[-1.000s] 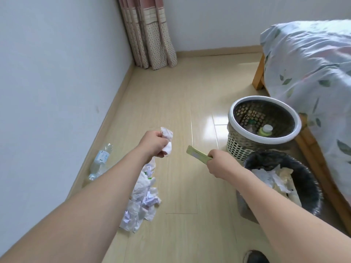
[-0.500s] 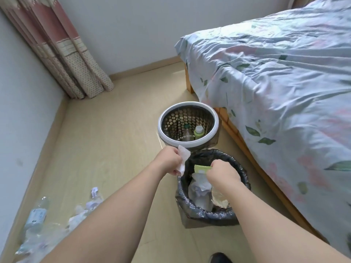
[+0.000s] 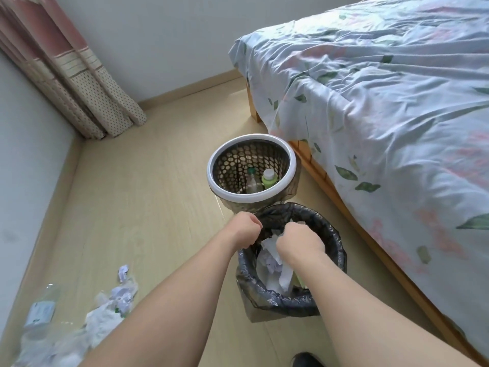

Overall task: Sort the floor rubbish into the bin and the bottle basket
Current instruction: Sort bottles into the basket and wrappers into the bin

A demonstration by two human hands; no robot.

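The black-bagged bin (image 3: 332, 235) stands on the floor beside the bed, with crumpled white paper (image 3: 270, 260) inside. My left hand (image 3: 246, 230) is curled into a fist over the bin's left rim, and no paper shows in it. Over the bin's opening hangs my right hand (image 3: 300, 241), its fingers bent downward and hidden beneath it. Just beyond the bin is the white-rimmed bottle basket (image 3: 211, 178), which holds a green bottle (image 3: 268, 178) and a clear bottle (image 3: 252, 182). A pile of paper scraps (image 3: 111, 311) and a clear bottle (image 3: 39, 311) lie on the floor at lower left.
The bed (image 3: 397, 128) with a leaf-print cover fills the right side, its wooden frame close to the bin and the basket. A curtain (image 3: 79, 88) hangs in the far left corner. A wall runs along the left. A dark shoe (image 3: 307, 361) shows at the bottom edge.
The view swung from the floor pile to the bin. Both hands moved over the bin; the white paper in my left hand and the green card in my right no longer show.
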